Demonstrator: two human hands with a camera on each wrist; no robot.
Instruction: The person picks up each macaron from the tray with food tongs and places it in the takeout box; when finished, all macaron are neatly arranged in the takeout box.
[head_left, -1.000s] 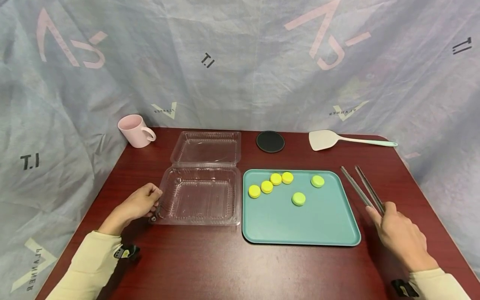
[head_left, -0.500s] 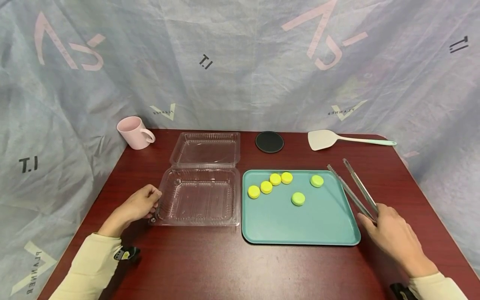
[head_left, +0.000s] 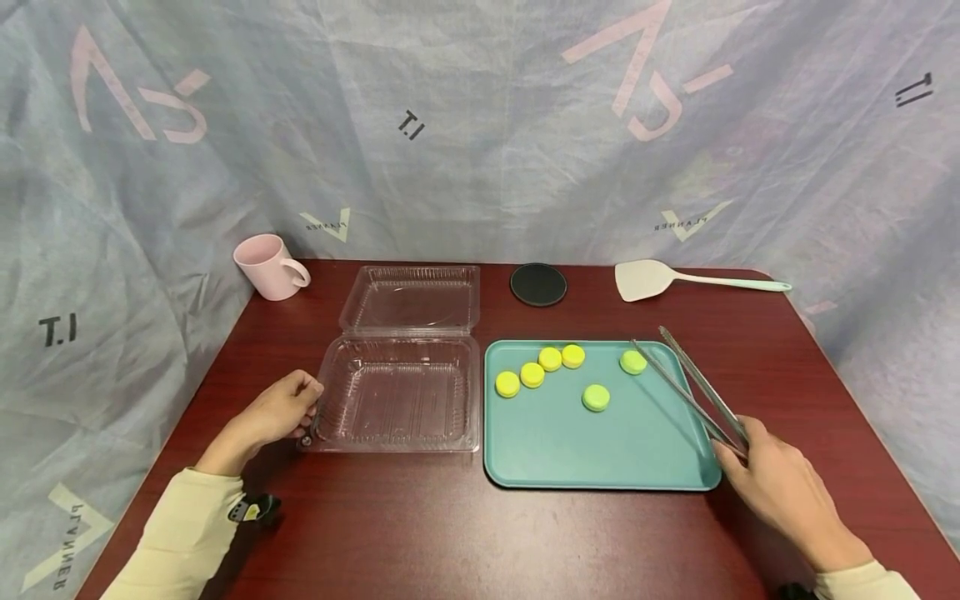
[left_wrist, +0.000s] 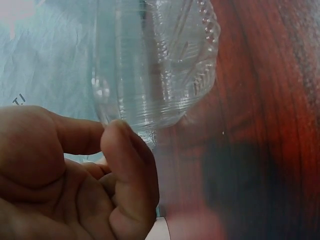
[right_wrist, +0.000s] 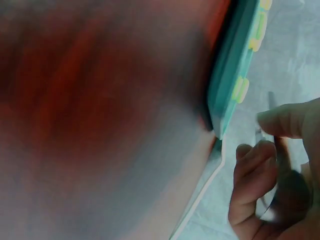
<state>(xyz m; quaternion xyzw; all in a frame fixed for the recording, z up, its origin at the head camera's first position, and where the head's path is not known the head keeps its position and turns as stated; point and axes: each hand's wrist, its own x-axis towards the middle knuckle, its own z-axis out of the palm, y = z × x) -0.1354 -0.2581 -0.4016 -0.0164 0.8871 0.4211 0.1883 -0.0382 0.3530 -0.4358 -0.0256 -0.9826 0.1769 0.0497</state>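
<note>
My left hand (head_left: 281, 406) pinches the left rim of a clear plastic clamshell container (head_left: 401, 396), whose hinged lid lies folded back behind it. The left wrist view shows thumb and finger meeting at the container's edge (left_wrist: 112, 107). My right hand (head_left: 783, 483) grips metal tongs (head_left: 705, 392) near their rear end. Their arms stand apart, reaching over the right side of a teal tray (head_left: 600, 454); one tip overlaps the farther green macaron (head_left: 633, 362) in the head view. Another green macaron (head_left: 596, 397) sits mid-tray. Several yellow macarons (head_left: 532, 375) form a slanted row at the tray's back left.
A pink mug (head_left: 272, 267) stands at the table's back left corner. Behind the tray lie a round black coaster (head_left: 538, 284) and a white spatula (head_left: 645, 279) with a pale green handle end. A grey printed cloth (head_left: 480, 133) hangs around the table.
The right hand has carried the tongs leftward from beside the tray to over its right part, near the far green macaron. The left hand keeps its place on the container rim.
</note>
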